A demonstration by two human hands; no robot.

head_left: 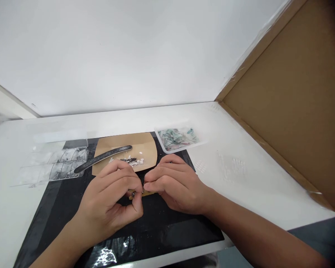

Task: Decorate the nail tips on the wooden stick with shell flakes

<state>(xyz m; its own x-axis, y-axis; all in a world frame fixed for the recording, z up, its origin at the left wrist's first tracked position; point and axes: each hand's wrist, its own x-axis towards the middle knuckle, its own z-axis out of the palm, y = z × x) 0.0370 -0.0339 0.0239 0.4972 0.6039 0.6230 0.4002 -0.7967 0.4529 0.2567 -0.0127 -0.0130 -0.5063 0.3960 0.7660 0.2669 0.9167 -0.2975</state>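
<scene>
My left hand (115, 197) and my right hand (177, 182) meet over the black mat (167, 227), with the fingers of each pinched together. Between their fingertips is a small item with dark and shiny parts (133, 194), mostly covered by the left fingers. Something yellow (147, 193) shows beneath the fingertips. What the right fingertips pinch is too small and hidden to name. Just behind the hands lies a brown paper tray (145, 145) holding small white and dark pieces (132, 161). A dark curved file (103, 158) rests across its left edge.
A clear compartment box (68, 163) stands at the left. Behind the right hand is a white container (167, 150) of small packets. Small pale pieces (238, 165) lie on the white table (257, 197) at the right, beside a tall cardboard panel (290, 93).
</scene>
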